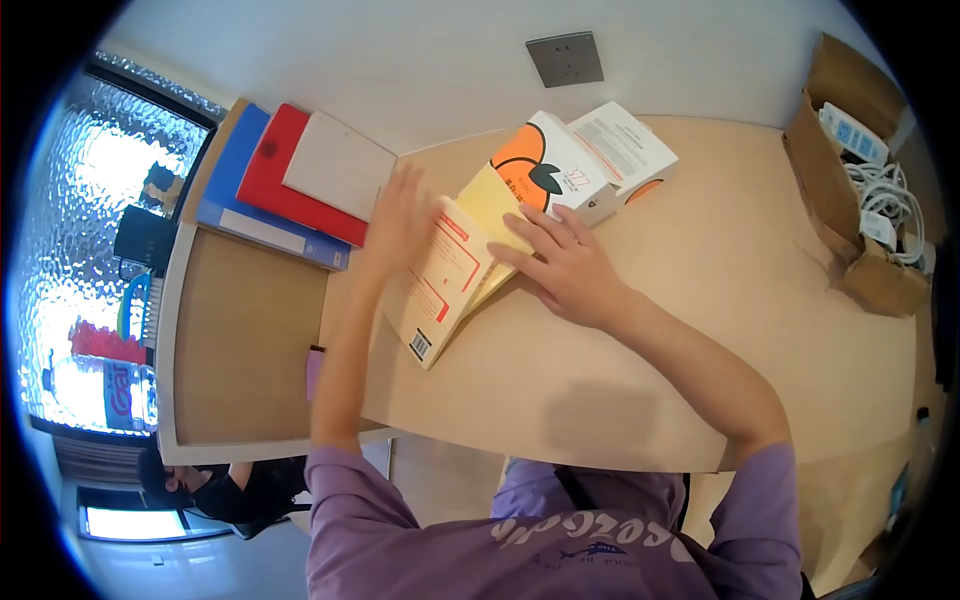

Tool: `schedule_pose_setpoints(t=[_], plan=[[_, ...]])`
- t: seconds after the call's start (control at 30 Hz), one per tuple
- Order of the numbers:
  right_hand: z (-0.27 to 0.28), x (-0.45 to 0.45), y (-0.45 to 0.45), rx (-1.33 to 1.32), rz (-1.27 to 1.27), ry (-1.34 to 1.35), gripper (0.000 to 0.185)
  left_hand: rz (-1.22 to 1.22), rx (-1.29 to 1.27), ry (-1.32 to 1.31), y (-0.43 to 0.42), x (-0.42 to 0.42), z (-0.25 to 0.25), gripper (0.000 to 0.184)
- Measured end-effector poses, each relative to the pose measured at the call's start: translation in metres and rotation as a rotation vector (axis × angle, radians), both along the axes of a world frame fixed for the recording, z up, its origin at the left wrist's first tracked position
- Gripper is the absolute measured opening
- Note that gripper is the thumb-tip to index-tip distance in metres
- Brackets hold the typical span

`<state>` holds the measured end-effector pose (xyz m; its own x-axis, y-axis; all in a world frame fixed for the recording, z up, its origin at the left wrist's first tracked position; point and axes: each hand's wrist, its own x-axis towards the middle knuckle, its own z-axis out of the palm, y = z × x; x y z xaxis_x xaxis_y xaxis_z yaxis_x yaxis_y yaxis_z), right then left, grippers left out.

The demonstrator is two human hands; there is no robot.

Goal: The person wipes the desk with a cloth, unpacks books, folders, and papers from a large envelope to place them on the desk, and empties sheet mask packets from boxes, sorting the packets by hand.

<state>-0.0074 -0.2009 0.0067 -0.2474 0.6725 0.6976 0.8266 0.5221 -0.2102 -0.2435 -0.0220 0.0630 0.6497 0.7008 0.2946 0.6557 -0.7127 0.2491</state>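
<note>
A cream-coloured book [438,275] with red print and a barcode lies at an angle on the desk, its cover partly lifted over a yellow page or cover [487,203]. My left hand [400,215] is at the book's upper left side; its fingers are smeared by motion, so their grip is unclear. On the yellow part rests my right hand [568,262], its fingers spread and stretched out. Just beyond it stands a white box [575,172] with an orange fruit picture, touching or very close to the yellow part. A second white box [632,148] adjoins it behind.
Blue [275,228], red [300,185] and pale grey [340,165] folders lie stacked on a shelf [245,330] at the left. An open cardboard box [835,190] with a power strip [853,133] and white cables [890,195] is on the right. A person [225,492] sits beyond the shelf.
</note>
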Motion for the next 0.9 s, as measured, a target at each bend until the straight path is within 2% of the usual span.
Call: schedule_pose_setpoints(t=[0.07, 0.17, 0.23, 0.3, 0.47, 0.57, 0.67, 0.73, 0.8, 0.9], plan=[[-0.002, -0.001, 0.001, -0.012, -0.042, -0.033, 0.052, 0.026, -0.053, 0.070, -0.056, 0.006, 0.001, 0.066], [-0.003, -0.001, 0.001, 0.004, 0.017, 0.033, 0.054, 0.212, 0.076, 0.056, -0.110, 0.000, -0.031, 0.069], [-0.003, 0.000, 0.000, -0.020, 0.008, 0.031, 0.053, 0.338, 0.164, 0.179, -0.154, 0.014, -0.016, 0.068], [-0.003, -0.002, 0.000, -0.039, 0.011, 0.047, 0.053, 0.391, 0.175, 0.229, -0.171, 0.013, -0.016, 0.068], [-0.003, -0.001, 0.002, -0.041, 0.016, 0.064, 0.051, 0.351, 0.155, 0.203, -0.170, -0.006, -0.033, 0.072], [-0.002, -0.001, 0.001, -0.046, 0.015, 0.075, 0.050, 0.306, 0.211, 0.171, -0.171, -0.010, -0.034, 0.066], [-0.002, -0.001, 0.001, -0.048, 0.005, 0.059, 0.049, 0.322, -0.005, -0.032, -0.177, -0.023, -0.010, 0.050], [0.000, 0.000, 0.001, -0.032, 0.000, 0.047, 0.048, 0.565, -0.200, -0.075, -0.163, -0.055, -0.013, 0.041], [-0.001, 0.000, 0.000, -0.020, -0.002, 0.046, 0.047, 0.734, -0.266, -0.248, -0.153, -0.086, -0.017, 0.037], [-0.002, 0.001, 0.002, 0.006, -0.001, 0.051, 0.045, 0.750, -0.194, -0.792, -0.146, -0.099, -0.012, 0.036]])
